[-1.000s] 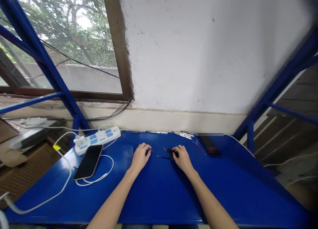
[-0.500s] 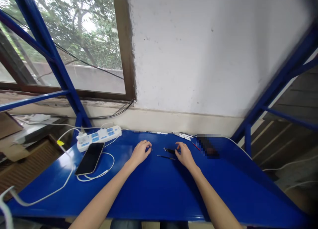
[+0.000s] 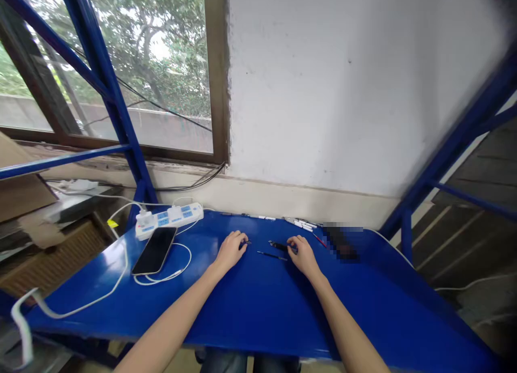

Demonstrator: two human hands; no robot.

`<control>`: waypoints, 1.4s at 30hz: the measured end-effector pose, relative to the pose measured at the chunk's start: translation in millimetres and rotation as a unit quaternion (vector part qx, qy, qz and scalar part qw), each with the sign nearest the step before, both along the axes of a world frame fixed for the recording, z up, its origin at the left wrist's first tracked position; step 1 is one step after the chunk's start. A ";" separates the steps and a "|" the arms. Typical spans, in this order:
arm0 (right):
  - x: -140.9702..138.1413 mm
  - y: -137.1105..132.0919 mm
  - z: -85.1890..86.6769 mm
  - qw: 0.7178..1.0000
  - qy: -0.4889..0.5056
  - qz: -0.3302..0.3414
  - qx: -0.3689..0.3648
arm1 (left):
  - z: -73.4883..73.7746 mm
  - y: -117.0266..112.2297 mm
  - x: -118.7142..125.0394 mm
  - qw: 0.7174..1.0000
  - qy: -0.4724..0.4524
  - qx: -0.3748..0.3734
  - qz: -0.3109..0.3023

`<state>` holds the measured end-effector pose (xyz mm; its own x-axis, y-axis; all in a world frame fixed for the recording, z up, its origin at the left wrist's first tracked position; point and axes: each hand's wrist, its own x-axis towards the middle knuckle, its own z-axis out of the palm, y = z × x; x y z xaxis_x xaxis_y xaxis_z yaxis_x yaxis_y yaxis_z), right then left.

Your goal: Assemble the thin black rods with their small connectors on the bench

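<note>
At the blue table (image 3: 250, 303), my left hand (image 3: 231, 250) pinches a small dark piece (image 3: 247, 242) between thumb and forefinger, its tip poking out toward my other hand. My right hand (image 3: 302, 254) curls at the near end of the black pieces (image 3: 278, 246), which lie between my hands with their metal tips toward the left one. Half a second ago my right forefinger stood raised, well clear of the thumb; now it is bent down close to it, though I cannot tell whether the two grip anything. My left hand keeps its pinch. The black pieces and the thin rod (image 3: 272, 255), lying just nearer me between the hands, show no clear shift.

Beyond my right hand sit the white pens (image 3: 304, 224), with a red stick (image 3: 320, 241) beside them and a blurred dark object (image 3: 341, 246) farther right. Left of my left hand lie the phone (image 3: 154, 250) and a white cable (image 3: 175, 275), the power strip (image 3: 169, 222) just behind. My view has swung slightly left, showing more of the carton (image 3: 24, 184).
</note>
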<state>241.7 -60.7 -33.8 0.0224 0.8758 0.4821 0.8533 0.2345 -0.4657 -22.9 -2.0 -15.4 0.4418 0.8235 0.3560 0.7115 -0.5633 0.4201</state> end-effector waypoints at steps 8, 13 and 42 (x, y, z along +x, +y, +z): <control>-2.9 0.1 -0.6 1.000 -0.002 0.010 -0.019 | -11.3 4.1 0.7 1.000 0.000 0.000 -0.009; -4.9 -0.6 -0.9 0.999 -0.005 0.009 -0.036 | -11.7 4.1 0.9 1.000 -0.008 0.006 -0.019; -5.1 -2.6 1.7 0.997 -0.001 0.015 -0.072 | -9.7 -1.1 4.7 1.000 -0.002 -0.019 0.000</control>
